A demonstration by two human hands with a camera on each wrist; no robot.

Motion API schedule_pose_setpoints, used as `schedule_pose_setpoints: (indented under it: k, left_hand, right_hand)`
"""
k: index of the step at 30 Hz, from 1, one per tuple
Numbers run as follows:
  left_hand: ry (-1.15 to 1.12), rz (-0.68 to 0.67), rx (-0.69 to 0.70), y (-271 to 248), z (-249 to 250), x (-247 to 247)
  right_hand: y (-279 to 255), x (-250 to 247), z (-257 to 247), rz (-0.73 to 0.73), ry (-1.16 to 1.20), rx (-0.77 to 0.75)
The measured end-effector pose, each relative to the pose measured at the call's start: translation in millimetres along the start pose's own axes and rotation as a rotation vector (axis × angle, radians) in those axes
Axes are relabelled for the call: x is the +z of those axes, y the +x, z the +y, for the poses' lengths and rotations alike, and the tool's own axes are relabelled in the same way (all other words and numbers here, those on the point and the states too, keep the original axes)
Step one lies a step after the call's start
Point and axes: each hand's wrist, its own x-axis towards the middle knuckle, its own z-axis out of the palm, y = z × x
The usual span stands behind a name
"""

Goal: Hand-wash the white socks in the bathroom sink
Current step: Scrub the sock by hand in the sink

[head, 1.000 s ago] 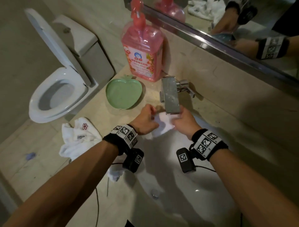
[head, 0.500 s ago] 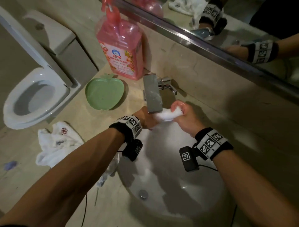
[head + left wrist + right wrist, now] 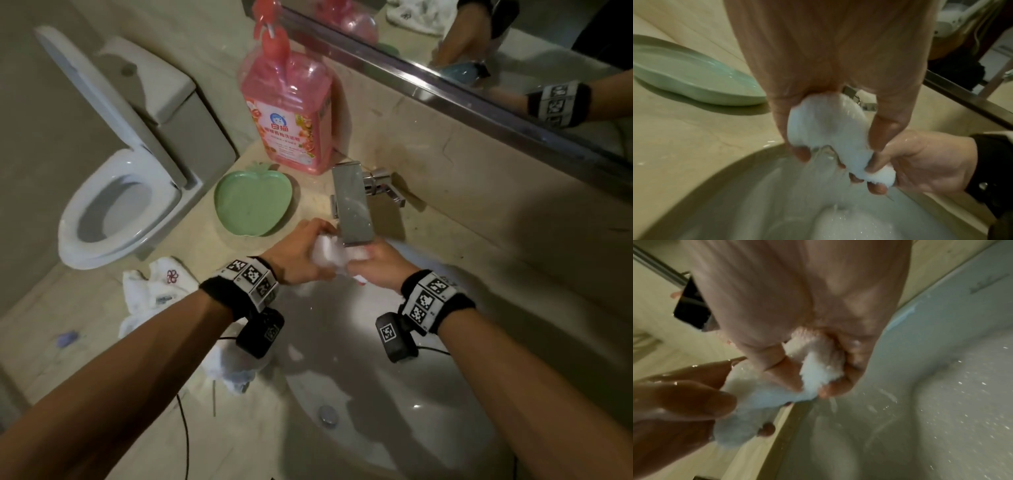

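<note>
Head view: both hands, left hand [image 3: 301, 253] and right hand [image 3: 383, 267], still clench the sock [image 3: 330, 253], seemingly wringing lower.

On my counter a green apple-shaped dish [image 3: 254, 202] lies just in front of the pink pump bottle [image 3: 291, 102] by the wall. To my left stands a toilet [image 3: 113, 202] with its lid up, and a mirror [image 3: 513, 51] runs above.

Head view looks down from above — both wrist views, close in, share the sock [image 3: 830, 134].
</note>
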Motion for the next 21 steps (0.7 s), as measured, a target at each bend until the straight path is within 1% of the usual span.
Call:
schedule_pose_setpoints:
  k: [3, 5, 7, 8, 9, 11, 12, 13, 14, 16, 18, 19, 20, 21]
  left_hand:
    - [0.036, -0.122, -0.152, -2.4, -4.7, -1.4]
    - [0.115, -0.154, -0.179, 0.4, -4.3, 4.1]
    - [0.171, -0.176, -0.162, 6.2, -1.7, 10.3]
    - [0.152, -0.195, -0.152, 9.5, 0.8, 12.2]
    - [0.082, -0.22, -0.149, 13.8, 3.2, 13.0]
    - [-0.104, -0.284, -0.123, 21.9, 10.7, 13.3]
    - [-0.149, -0.311, -0.096, 25.1, 14.0, 14.4]
    - [-0.142, -0.314, -0.066, 29.0, 16.6, 16.8]
    - [-0.113, -0.282, -0.04, 32.2, 18.4, 20.5]
    - [-0.048, -0.106, 0.009, 33.4, 20.0, 26.2]
    - [0.003, 0.068, 0.112, 29.9, 20.1, 31.6]
    - [0.024, 0.128, 0.162, 27.6, 18.7, 33.5]
    - [0.034, 0.166, 0.183, 24.1, 18.0, 33.4]
    - [0.056, 0.186, 0.175, 21.6, 16.8, 32.5]
  right_hand:
    - [4.5, -0.5, -8.3, 0.13, -0.113, -0.103]
    - [3.6, -0.2, -13.3, 0.166, -0.179, -0.153]
    - [2.5, -0.6, -11.5, 0.22, -0.279, -0.159]
    - [2.5, -1.4, -7.2, 0.264, -0.344, -0.158]
    - [0.7, -2.3, -2.6, 0.299, -0.42, -0.165]
    - [-4.9, -6.6, 7.7, 0.318, -0.554, -0.199]
    - [-8.5, -9.4, 12.4, 0.324, -0.595, -0.227]
    - [-11.7, -13.1, 16.7, 0.325, -0.603, -0.239]
    - [-15.9, -17.3, 19.9, 0.317, -0.579, -0.228]
    - [-20.5, -25.7, 22.8, 0.259, -0.431, -0.124]
    - [-23.3, -31.1, 21.6, 0.185, -0.221, 0.022]
    - [-24.2, -31.5, 20.6, 0.145, -0.119, 0.097]
    - [-24.4, -30.7, 20.3, 0.108, -0.041, 0.157]
    - [-24.4, -28.7, 18.8, 0.082, 0.001, 0.169]
